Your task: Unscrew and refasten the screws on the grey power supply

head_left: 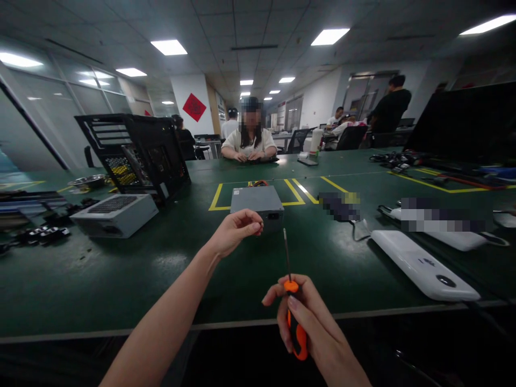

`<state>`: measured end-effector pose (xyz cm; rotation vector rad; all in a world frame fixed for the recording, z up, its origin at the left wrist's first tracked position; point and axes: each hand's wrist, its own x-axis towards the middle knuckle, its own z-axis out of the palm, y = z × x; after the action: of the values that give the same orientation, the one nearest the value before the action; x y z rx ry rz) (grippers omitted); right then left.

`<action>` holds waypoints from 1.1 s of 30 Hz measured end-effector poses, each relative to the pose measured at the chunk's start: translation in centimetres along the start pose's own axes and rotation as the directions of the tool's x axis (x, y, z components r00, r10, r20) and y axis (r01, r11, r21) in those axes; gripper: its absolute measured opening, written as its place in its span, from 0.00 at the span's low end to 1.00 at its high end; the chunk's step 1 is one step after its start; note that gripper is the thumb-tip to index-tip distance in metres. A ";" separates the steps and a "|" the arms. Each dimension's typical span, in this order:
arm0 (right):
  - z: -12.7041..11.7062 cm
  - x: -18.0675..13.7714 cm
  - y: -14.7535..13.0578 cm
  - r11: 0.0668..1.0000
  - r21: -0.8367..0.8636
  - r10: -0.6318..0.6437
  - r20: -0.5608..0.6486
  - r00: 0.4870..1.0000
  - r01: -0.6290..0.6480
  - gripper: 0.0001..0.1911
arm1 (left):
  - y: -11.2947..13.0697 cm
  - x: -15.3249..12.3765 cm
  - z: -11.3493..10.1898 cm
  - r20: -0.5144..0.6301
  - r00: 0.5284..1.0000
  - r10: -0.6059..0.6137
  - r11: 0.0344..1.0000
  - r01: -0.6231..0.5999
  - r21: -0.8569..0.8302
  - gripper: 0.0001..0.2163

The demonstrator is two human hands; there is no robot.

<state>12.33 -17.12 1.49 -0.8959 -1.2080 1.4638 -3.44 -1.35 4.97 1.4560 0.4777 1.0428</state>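
My right hand [308, 317] is wrapped round the orange and black handle of a screwdriver [287, 255], whose thin shaft points up and away from me. Fingers pinched together, my left hand [241, 228] hovers just in front of a grey computer power supply [256, 199]; whatever the fingertips hold, if anything, is too small to make out. The power supply lies on the green table, its socket side towards me and coloured wires behind it. The screwdriver's tip is apart from it, to the right of my left hand.
At left stand an open black computer case [137, 156] and a second power supply [116, 215], with a metal bowl [91, 181] behind. White devices [423, 263] lie at right, near a dark monitor [463, 129] and cables [397, 160]. A person [250, 137] sits across the table [161, 279].
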 end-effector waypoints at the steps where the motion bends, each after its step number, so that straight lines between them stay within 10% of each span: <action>1: 0.3 0.1 0.0 1.000 -0.011 0.021 0.019 1.000 -0.021 0.15 | 0.1 -0.1 0.0 0.009 1.000 -0.017 0.998 0.017 -0.056 0.09; 15: 2.0 1.2 0.8 0.975 0.213 0.066 0.022 0.998 -0.070 0.18 | 0.4 -0.5 -0.5 0.138 0.990 -0.001 0.957 0.041 -0.289 0.12; 33: 1.5 0.8 0.5 0.924 0.332 0.214 -0.045 0.976 -0.188 0.15 | 0.9 -0.6 -1.8 0.274 0.962 -0.011 1.000 0.015 -0.012 0.15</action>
<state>10.61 -16.65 1.35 -0.8581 -0.7989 1.7152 -5.45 -0.95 5.45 1.5537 0.2796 0.8154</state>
